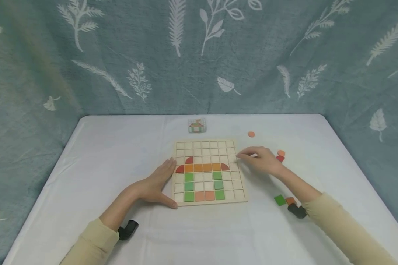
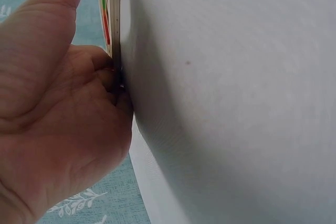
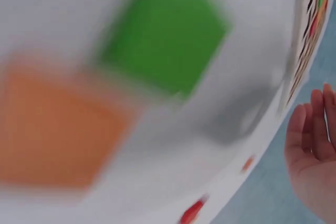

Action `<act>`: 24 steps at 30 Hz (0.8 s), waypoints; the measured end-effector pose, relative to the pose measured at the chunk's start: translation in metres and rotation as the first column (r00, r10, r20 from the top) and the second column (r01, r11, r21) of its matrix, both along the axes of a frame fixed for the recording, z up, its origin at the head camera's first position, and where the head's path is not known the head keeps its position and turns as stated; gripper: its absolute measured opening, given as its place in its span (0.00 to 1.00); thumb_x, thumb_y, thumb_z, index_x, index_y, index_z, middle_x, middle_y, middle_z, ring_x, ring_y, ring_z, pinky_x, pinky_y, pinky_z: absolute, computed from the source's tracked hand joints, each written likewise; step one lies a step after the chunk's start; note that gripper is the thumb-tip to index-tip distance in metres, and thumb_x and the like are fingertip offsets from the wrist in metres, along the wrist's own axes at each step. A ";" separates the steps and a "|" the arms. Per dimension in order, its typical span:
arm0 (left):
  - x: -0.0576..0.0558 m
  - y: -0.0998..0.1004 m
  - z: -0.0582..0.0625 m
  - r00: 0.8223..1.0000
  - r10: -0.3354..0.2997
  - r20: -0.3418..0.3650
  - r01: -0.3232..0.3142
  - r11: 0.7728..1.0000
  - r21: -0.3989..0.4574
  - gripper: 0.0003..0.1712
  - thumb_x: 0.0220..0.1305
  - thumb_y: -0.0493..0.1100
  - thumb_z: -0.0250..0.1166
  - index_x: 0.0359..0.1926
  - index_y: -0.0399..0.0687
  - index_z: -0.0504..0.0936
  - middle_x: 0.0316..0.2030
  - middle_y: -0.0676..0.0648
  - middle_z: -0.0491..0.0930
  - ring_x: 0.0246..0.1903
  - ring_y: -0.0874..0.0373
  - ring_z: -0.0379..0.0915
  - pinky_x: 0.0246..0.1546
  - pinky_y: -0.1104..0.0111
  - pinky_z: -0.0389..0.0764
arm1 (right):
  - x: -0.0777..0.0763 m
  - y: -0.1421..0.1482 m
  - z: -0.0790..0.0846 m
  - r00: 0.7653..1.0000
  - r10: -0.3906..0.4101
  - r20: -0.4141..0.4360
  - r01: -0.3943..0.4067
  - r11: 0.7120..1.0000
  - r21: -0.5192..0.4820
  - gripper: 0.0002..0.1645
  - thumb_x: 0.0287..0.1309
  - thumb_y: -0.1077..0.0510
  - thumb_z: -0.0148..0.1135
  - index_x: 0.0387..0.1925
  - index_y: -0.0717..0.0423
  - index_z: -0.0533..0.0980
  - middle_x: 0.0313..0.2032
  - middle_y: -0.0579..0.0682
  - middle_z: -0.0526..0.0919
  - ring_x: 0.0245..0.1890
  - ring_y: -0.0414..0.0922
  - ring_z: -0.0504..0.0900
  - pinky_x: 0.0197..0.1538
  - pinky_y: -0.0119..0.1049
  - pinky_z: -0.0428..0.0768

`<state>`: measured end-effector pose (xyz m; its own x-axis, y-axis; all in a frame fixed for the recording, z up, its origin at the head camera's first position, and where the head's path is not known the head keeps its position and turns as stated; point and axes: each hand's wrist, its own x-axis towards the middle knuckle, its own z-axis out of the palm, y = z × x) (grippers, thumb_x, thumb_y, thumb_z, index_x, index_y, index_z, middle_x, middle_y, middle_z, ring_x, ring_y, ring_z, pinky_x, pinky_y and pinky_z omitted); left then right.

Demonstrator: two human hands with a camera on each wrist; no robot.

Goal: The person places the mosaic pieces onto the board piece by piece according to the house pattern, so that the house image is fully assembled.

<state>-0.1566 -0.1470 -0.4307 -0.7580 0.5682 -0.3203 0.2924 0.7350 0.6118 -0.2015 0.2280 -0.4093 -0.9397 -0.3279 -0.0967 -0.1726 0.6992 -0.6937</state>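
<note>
A wooden grid board [image 1: 207,145] lies mid-table in the head view, its cells partly filled with coloured tiles. Green squares [image 1: 189,197] form two columns, with salmon squares [image 1: 204,196] between them at the bottom. Above runs a row of orange squares [image 1: 202,168], with red quarter-round tiles [image 1: 180,169] at its ends and another one step higher on the left. My left hand [image 1: 156,184] rests along the board's left edge, thumb at the lower corner. By the right edge is my right hand [image 1: 260,160], fingers extended, no tile visible in it.
Behind the board lies a small pattern card [image 1: 196,126]. To the right are an orange disc [image 1: 251,134], another orange disc [image 1: 281,152] with red pieces [image 1: 280,158], then a loose green square [image 1: 280,200] beside an orange one [image 1: 290,201]. Black wrist cameras [image 1: 297,211] hang under both forearms.
</note>
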 end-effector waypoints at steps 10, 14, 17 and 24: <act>0.000 0.001 0.002 1.000 0.008 -0.006 -0.008 1.000 0.012 0.79 0.40 0.64 0.78 0.75 0.33 0.36 0.76 0.35 0.31 0.74 0.42 0.24 0.72 0.46 0.40 | 0.038 0.081 0.004 0.988 0.097 0.119 -0.103 0.994 0.043 0.13 0.62 0.52 0.65 0.46 0.52 0.83 0.44 0.44 0.85 0.47 0.45 0.81 0.50 0.39 0.81; 0.000 0.001 0.002 1.000 0.006 -0.005 -0.006 1.000 0.016 0.79 0.40 0.63 0.79 0.75 0.32 0.36 0.76 0.35 0.31 0.74 0.42 0.24 0.72 0.46 0.40 | 0.059 0.098 0.005 0.970 0.190 0.149 -0.200 0.979 0.050 0.15 0.58 0.51 0.69 0.46 0.50 0.82 0.43 0.41 0.84 0.43 0.40 0.80 0.49 0.33 0.80; 0.000 0.000 0.002 1.000 0.002 -0.005 -0.002 1.000 0.020 0.79 0.40 0.63 0.79 0.75 0.32 0.36 0.76 0.35 0.31 0.74 0.41 0.24 0.72 0.46 0.39 | 0.072 0.106 0.005 0.970 0.213 0.116 -0.223 0.971 0.084 0.17 0.56 0.47 0.70 0.46 0.44 0.81 0.43 0.36 0.84 0.44 0.38 0.78 0.51 0.34 0.78; 0.000 0.001 0.001 1.000 0.000 -0.004 0.000 1.000 0.020 0.78 0.40 0.63 0.79 0.75 0.31 0.36 0.75 0.35 0.31 0.74 0.41 0.24 0.72 0.46 0.40 | 0.089 0.111 -0.003 0.960 0.278 0.027 -0.279 0.956 0.087 0.18 0.54 0.47 0.72 0.45 0.43 0.79 0.43 0.36 0.82 0.44 0.37 0.77 0.49 0.31 0.77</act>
<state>-0.1563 -0.1457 -0.4295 -0.7592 0.5744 -0.3060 0.2950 0.7228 0.6249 -0.1124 0.3391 -0.4127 -0.8108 -0.5658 -0.1499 -0.3600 0.6839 -0.6346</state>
